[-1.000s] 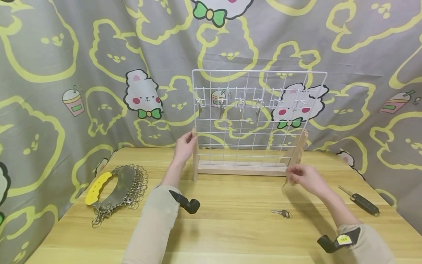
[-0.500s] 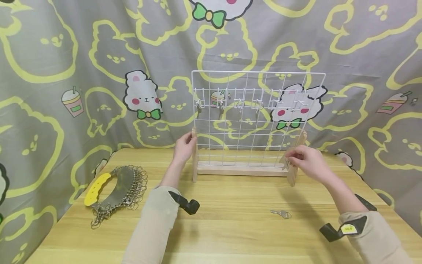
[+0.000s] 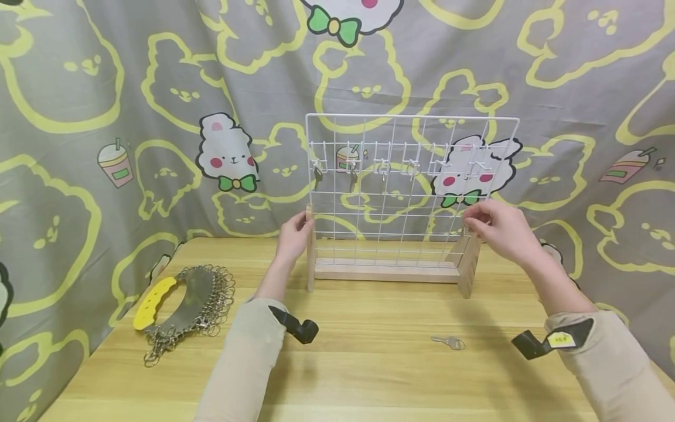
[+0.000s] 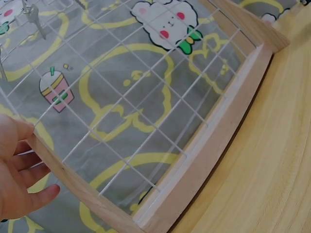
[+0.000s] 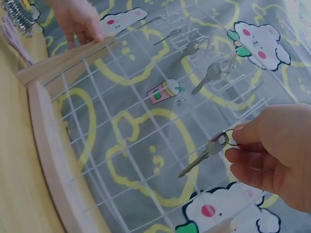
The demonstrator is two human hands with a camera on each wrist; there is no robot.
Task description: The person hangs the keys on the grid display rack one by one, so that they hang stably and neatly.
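My right hand (image 5: pixel 272 155) pinches a small key (image 5: pixel 208 153) by its ring, with the blade pointing away from the fingertips. In the head view this right hand (image 3: pixel 498 228) is by the right end of a white wire grid rack (image 3: pixel 369 232), below its row of hooks. Several keys (image 5: pixel 211 75) hang from the hooks. My left hand (image 3: pixel 295 237) holds the top of the rack's left wooden upright (image 3: pixel 311 258); in the left wrist view the thumb lies at its edge. Another key (image 3: pixel 449 342) lies on the table before the rack.
At the left of the table (image 3: pixel 337 375) lies a yellow-handled holder (image 3: pixel 154 303) with a grey curved plate and many metal rings (image 3: pixel 211 313). A patterned grey curtain (image 3: pixel 285 76) hangs close behind the rack.
My right hand has risen with its key from the rack's base along the right upright, toward the hooks. The right forearm now covers the black car key. My left hand stays put.
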